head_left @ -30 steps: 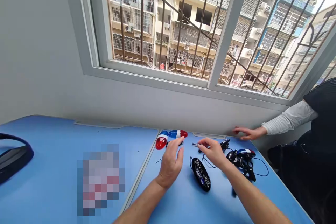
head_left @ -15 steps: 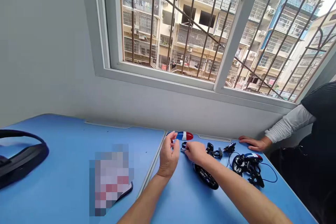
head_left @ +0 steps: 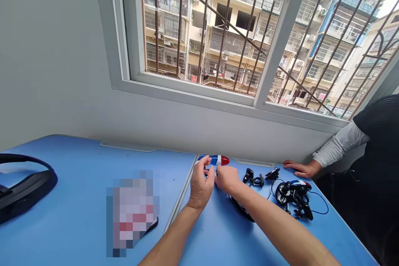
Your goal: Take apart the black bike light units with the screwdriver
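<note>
My left hand (head_left: 201,185) is raised over the blue table with loosely curved fingers, thumb apart from the fingertips; I see nothing firmly held in it. My right hand (head_left: 227,179) is closed in a pinch beside it, almost touching the left thumb. A thin silvery bit shows at its fingertips, too hidden to name. Just behind both hands lies a rounded blue, white and red piece (head_left: 220,160), partly covered by the left fingers. Below my right forearm is a black round device (head_left: 241,209) with a cable, mostly hidden by the arm.
Black clamp-like parts (head_left: 254,177) and a cabled cluster of black devices (head_left: 294,197) lie to the right. Another person's hand (head_left: 301,169) rests on the table's far edge. A blurred-out item (head_left: 134,212) and a black strap-like object (head_left: 28,187) are on the left.
My right hand has moved slightly left, closer to my left hand, covering most of the small silvery piece. The left hand has hardly moved.
</note>
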`<state>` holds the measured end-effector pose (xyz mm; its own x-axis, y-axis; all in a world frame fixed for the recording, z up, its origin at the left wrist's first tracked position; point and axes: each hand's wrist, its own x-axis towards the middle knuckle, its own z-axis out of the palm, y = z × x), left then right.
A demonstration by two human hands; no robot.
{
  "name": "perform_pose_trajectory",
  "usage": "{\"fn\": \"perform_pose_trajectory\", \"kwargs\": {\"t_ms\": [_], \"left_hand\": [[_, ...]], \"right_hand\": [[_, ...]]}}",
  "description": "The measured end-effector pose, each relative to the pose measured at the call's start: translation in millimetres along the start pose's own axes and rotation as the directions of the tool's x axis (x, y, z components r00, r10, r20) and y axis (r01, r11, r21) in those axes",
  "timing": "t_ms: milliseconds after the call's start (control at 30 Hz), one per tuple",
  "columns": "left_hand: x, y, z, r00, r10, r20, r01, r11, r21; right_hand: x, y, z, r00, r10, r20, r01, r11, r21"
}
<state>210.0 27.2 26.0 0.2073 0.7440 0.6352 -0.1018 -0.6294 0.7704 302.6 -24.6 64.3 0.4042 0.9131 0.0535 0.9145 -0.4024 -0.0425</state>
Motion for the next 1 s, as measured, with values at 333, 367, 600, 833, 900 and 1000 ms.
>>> {"fn": "perform_pose_trajectory", "kwargs": {"t_ms": [333, 367, 600, 833, 900, 1000], "left_hand": [[-5.8, 4.8, 3.4, 0.979, 0.095, 0.182, -0.094, 0.995, -0.014], [-6.9, 5.4, 3.7, 0.969, 0.108, 0.222, -0.107, 0.994, -0.018], [-25.0, 1.5, 9.7, 0.859, 0.156, 0.488, -0.158, 0.987, -0.036], [-37.9, 4.0, 6.7, 0.637, 0.185, 0.748, -0.247, 0.969, -0.029], [-38.7, 4.3, 4.7, 0.613, 0.177, 0.77, -0.253, 0.967, -0.02], [-39.3, 3.7, 2.3, 0.607, 0.167, 0.777, -0.246, 0.969, -0.017]], "right_hand": [[-30.0, 11.6, -61.6, 0.993, 0.105, -0.059, -0.099, 0.99, 0.097], [-37.5, 16.8, -69.5, 0.991, 0.113, -0.07, -0.105, 0.988, 0.113], [-104.8, 66.1, -51.3, 0.991, 0.102, -0.092, -0.078, 0.97, 0.23], [-123.3, 74.3, 1.4, 0.999, 0.024, -0.026, -0.014, 0.942, 0.334], [-121.9, 71.1, 4.7, 0.999, 0.025, -0.037, -0.01, 0.937, 0.348], [-122.3, 73.6, 13.3, 0.993, -0.015, -0.113, 0.056, 0.926, 0.374]]}}
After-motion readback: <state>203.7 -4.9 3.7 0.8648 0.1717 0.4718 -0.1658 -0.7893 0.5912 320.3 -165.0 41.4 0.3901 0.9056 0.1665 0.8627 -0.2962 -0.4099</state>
